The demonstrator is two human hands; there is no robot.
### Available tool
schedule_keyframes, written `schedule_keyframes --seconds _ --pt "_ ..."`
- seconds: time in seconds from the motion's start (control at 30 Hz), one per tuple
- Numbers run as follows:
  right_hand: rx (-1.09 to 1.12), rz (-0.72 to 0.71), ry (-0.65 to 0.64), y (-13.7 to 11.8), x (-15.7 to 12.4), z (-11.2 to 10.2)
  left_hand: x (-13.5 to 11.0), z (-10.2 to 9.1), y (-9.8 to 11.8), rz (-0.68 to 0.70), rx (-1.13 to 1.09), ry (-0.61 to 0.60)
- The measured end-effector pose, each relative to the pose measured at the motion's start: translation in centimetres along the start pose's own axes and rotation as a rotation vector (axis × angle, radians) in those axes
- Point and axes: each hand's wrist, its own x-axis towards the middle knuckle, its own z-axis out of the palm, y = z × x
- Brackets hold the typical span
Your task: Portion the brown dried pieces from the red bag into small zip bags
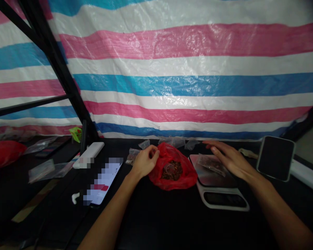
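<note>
1 red bag (187, 173), crumpled, dark bits (171, 170) inside, L grip (145, 161) closed on it, R grip (231, 158) open.

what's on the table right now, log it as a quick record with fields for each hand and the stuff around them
left hand: curled against the edge of the red plastic bag, grip unclear
right hand: open, fingers spread over the clear plastic bag
red bag contents: dark brown pieces
clear bag rests on: digital kitchen scale
nearby: phone with pixelated screen, white oblong device
backdrop: pink, white and blue striped tarp
</note>
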Motion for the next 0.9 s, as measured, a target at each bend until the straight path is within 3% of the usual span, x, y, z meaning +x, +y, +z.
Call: schedule_keyframes --seconds 0.2,0.47,0.9 --pt "0.037 0.006 -0.148 0.0 -0.5 -0.1 -0.1 0.0 0.1 0.0 0.075 0.154" --pt "-0.064 0.051 -0.282 1.3 -0.5 0.6 0.6 0.4 -1.1 0.016 0.02 0.225" --pt "-0.2 0.015 -0.294 1.5 -0.9 0.5 0.9 0.7 -1.3 0.018 -0.024 0.27"
